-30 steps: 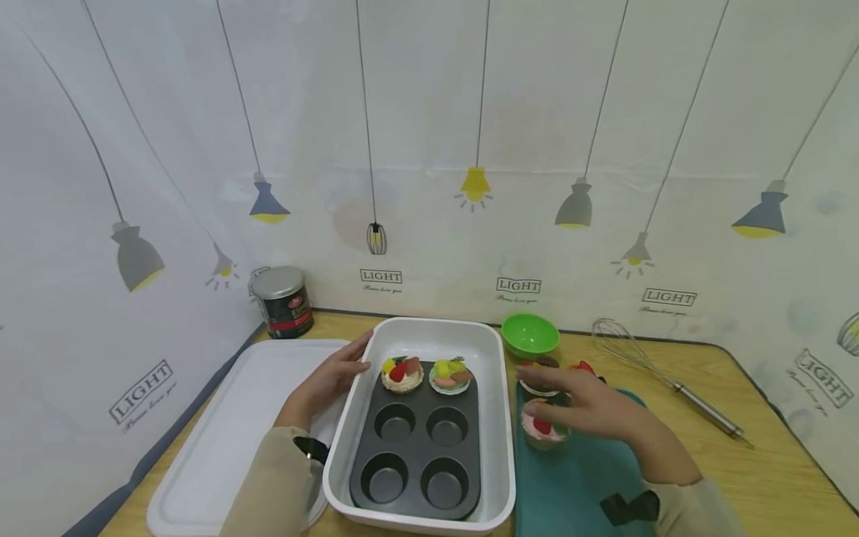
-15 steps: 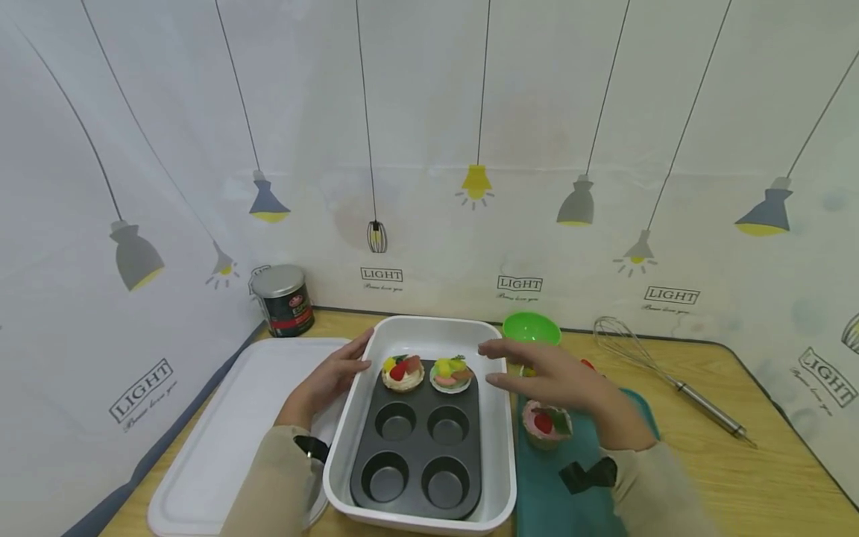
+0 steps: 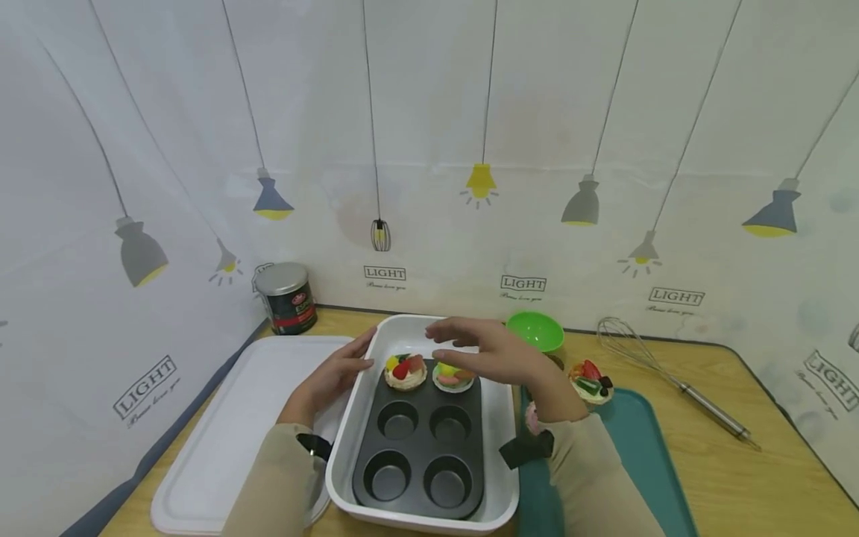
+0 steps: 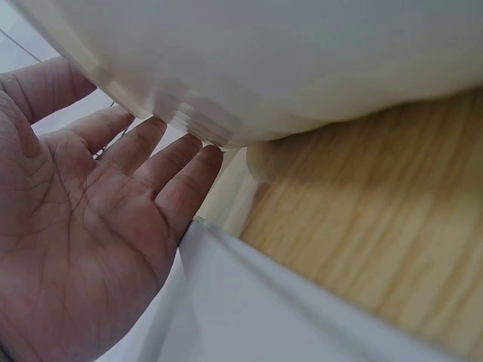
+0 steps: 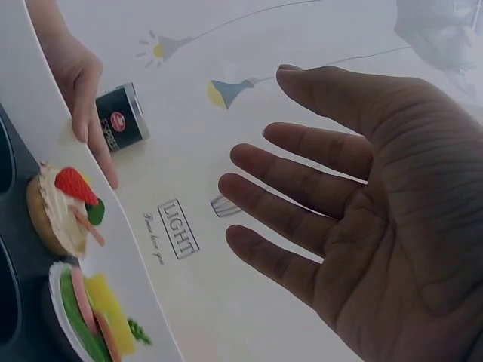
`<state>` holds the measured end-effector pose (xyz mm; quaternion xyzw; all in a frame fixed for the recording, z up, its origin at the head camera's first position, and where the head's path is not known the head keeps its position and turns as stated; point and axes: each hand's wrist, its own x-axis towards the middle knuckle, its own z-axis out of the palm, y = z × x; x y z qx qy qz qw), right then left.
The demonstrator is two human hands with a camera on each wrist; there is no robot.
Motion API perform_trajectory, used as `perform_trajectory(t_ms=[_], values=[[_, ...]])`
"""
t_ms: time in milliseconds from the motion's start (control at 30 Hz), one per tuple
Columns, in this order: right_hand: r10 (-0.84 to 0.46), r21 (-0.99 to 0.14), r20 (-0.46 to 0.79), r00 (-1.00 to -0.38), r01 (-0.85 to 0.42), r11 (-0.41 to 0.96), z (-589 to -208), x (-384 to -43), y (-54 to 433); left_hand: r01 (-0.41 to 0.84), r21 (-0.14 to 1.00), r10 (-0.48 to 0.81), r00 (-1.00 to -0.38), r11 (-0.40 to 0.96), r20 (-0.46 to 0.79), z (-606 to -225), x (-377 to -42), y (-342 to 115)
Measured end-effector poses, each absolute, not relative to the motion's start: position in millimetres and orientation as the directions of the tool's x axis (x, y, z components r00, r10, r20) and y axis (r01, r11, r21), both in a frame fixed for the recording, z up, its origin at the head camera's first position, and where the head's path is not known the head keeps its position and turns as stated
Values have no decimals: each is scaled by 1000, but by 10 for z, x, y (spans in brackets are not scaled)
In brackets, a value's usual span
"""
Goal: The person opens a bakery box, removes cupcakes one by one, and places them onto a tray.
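Observation:
My left hand (image 3: 332,380) touches the outer left side of a deep white rectangular bin (image 3: 499,447); in the left wrist view its fingertips (image 4: 205,160) rest against the bin's wall. A dark muffin tin (image 3: 424,451) lies inside, with two fruit-topped tarts, one cream tart (image 3: 406,372) and one green-and-yellow tart (image 3: 451,379), in its far cups. Above the far right of the bin hovers my right hand (image 3: 499,358), fingers spread and holding nothing. It partly covers the green-and-yellow tart in the head view.
A teal tray (image 3: 637,440) lies right of the bin, with a fruit tart (image 3: 592,382) at its far edge and a pink one (image 3: 533,418) mostly behind my wrist. Around stand a green bowl (image 3: 535,330), whisk (image 3: 678,384), white lid (image 3: 248,425) and black can (image 3: 286,300).
My right hand has moved left from over the tarts on the teal tray to above the bin, with nothing in it. The left hand stays at the bin's side.

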<state>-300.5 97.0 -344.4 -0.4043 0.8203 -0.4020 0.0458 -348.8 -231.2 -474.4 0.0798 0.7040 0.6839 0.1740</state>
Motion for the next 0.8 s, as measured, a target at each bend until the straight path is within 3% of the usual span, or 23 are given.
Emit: perform_trajectory(t_ms=[200,433,533,667,800], values=[[-707,-743,241,-665,-595,306,-3458,-3093,708,-133,989,350,-925,66,-148,-4733,-3509,-2310],[-626,-757,226,-746,-539,369,-3765,-3266,368,-132,989,346,-927,64,-146,-4750,-3513,-2320],[-606,-733,188,-773,-521,437,-3961,-3333,274,-122,991,365,-921,60,-135,-4770,-3511,-2322],[-619,-689,180,-765,-547,476,-4100,-3370,204,-86,995,379,-920,58,-102,-4786,-3508,-2318],[-626,-555,152,-765,-590,587,-4188,-3385,153,-83,994,378,-920,65,-102,-4780,-3502,-2320]])
